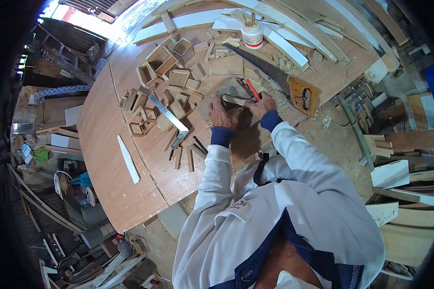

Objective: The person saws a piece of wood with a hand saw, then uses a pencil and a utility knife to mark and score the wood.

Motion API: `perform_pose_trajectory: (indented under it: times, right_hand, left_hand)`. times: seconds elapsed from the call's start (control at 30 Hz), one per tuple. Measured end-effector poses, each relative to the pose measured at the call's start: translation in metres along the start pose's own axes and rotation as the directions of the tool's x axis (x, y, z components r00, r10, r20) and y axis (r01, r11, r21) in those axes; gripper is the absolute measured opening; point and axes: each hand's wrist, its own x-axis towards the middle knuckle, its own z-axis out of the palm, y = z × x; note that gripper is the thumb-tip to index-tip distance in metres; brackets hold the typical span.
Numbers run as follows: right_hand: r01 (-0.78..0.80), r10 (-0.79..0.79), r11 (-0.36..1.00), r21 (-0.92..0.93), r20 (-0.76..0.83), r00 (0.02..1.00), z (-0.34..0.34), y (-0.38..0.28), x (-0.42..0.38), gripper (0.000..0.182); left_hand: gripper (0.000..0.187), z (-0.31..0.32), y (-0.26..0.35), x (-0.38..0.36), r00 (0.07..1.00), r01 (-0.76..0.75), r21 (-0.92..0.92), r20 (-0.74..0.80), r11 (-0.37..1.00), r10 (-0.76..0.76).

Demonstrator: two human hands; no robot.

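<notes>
A small pale wooden strip lies between my two hands, over a darker block or board. My left hand is closed at the strip's left end, its fingers curled and partly hidden from above. At the strip's right end is my right hand, its fingers bent together. A red pencil sticks out from those fingers, pointing away and to the left. Just to the right, a handsaw with a wooden handle lies on the table, its blade reaching toward the back. A flat square board sits beyond my hands.
Small wooden box frames and offcuts are heaped on the table to the left. A try square rests among them. A white glue tub stands at the back, before long boards. A white strip lies at front left.
</notes>
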Motion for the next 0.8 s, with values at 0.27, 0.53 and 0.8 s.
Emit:
perform_pose_trajectory:
  times: [0.27, 0.53, 0.8]
  right_hand:
    - [-0.001, -0.001, 1.0, 0.028, 0.066, 0.998, -0.001, 0.003, 0.004, 0.076]
    - [0.031, -0.036, 0.997, 0.069, 0.073, 0.997, 0.002, 0.011, 0.01, 0.07]
    - [0.033, -0.037, 0.999, 0.039, 0.096, 0.995, 0.008, 0.021, 0.016, 0.055]
  left_hand:
    - [0.103, 0.009, 0.015, -0.007, 0.987, 0.149, 0.071, -0.077, 0.986, -0.143]
    - [0.103, 0.007, 0.017, -0.005, 0.992, 0.103, 0.025, -0.072, 0.994, -0.101]
    - [0.104, -0.006, 0.01, 0.013, 0.978, 0.189, 0.045, 0.086, 0.981, -0.192]
